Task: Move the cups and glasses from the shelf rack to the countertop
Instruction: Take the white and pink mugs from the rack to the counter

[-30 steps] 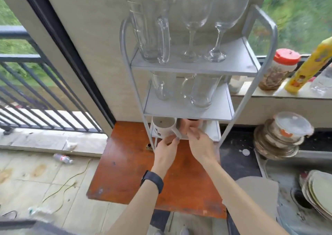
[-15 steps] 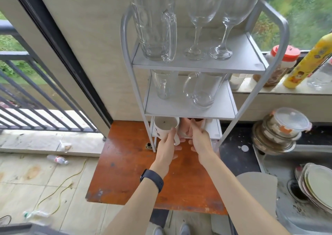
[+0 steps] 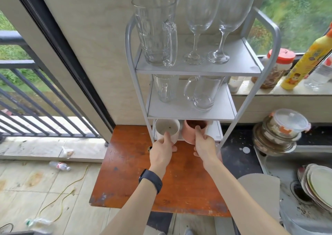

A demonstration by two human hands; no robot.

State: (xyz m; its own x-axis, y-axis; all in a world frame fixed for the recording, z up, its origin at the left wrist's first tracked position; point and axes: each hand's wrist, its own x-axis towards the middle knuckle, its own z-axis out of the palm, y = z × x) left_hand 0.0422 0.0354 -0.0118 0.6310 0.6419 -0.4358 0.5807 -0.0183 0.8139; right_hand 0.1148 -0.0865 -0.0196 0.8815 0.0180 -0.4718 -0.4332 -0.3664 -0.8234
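A white three-tier shelf rack (image 3: 197, 71) stands on an orange-brown countertop (image 3: 129, 171). At the front of its bottom tier, my left hand (image 3: 162, 151) grips a white cup (image 3: 168, 129) and my right hand (image 3: 204, 147) grips a pink cup (image 3: 192, 130). The middle tier holds a glass tumbler (image 3: 165, 88) and a glass mug (image 3: 203, 92). On the top tier stand a tall glass mug (image 3: 155, 31) and two wine glasses (image 3: 199, 18), (image 3: 231, 18).
A windowsill at the right carries a red-lidded jar (image 3: 276, 67), a yellow bottle (image 3: 309, 58) and a small white cup (image 3: 236, 83). Stacked bowls (image 3: 282, 132) and plates (image 3: 318, 184) sit by the dark sink area. A balcony railing and open door lie to the left.
Both hands have closed around the two cups on the bottom tier and drawn them toward the tier's front edge. The camera has moved closer to the rack.
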